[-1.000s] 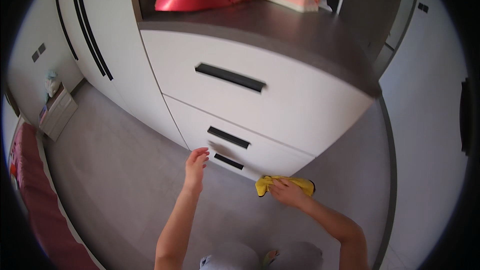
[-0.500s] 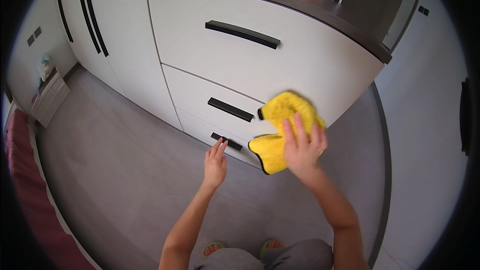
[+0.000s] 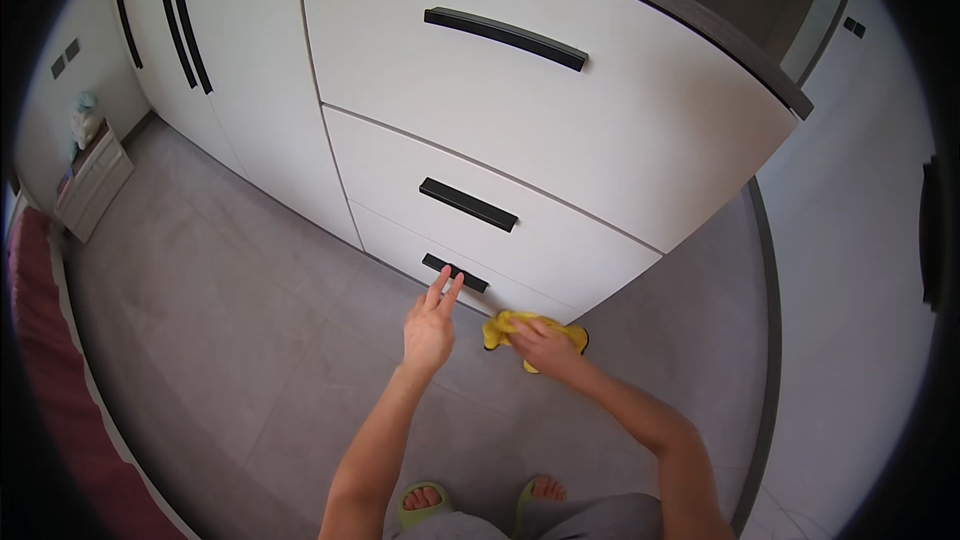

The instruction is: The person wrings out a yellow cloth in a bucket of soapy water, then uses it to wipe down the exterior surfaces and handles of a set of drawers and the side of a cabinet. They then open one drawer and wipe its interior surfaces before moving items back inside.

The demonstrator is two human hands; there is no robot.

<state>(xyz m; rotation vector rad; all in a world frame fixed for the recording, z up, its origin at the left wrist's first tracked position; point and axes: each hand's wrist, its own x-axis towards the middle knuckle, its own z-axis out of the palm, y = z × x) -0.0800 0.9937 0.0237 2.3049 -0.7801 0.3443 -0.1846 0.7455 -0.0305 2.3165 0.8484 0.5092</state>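
A white drawer unit (image 3: 500, 100) with three black bar handles stands in front of me. My left hand (image 3: 428, 333) reaches up to the bottom drawer handle (image 3: 475, 283); two fingers are stretched out and their tips touch or nearly touch it. The rest of that hand's fingers are partly hidden. My right hand (image 3: 548, 348) holds a yellow cleaning cloth (image 3: 496, 329) with black edging, bunched up low at the bottom drawer's right part. Whether the cloth presses on the drawer front or the floor beside it, I cannot tell. The drawers look shut.
Above are the middle drawer handle (image 3: 468, 204) and top drawer handle (image 3: 505, 38), below a dark countertop (image 3: 690, 15). A tall white wardrobe (image 3: 250, 70) adjoins on the left. A small cabinet (image 3: 95, 185) and red-covered bed edge (image 3: 60, 340) lie further left. My feet in green slippers (image 3: 425, 505) are on grey floor.
My right hand has moved down and left with the cloth, from the middle drawer's right side to the bottom drawer, and the cloth is now bunched. My left hand stays by the bottom handle.
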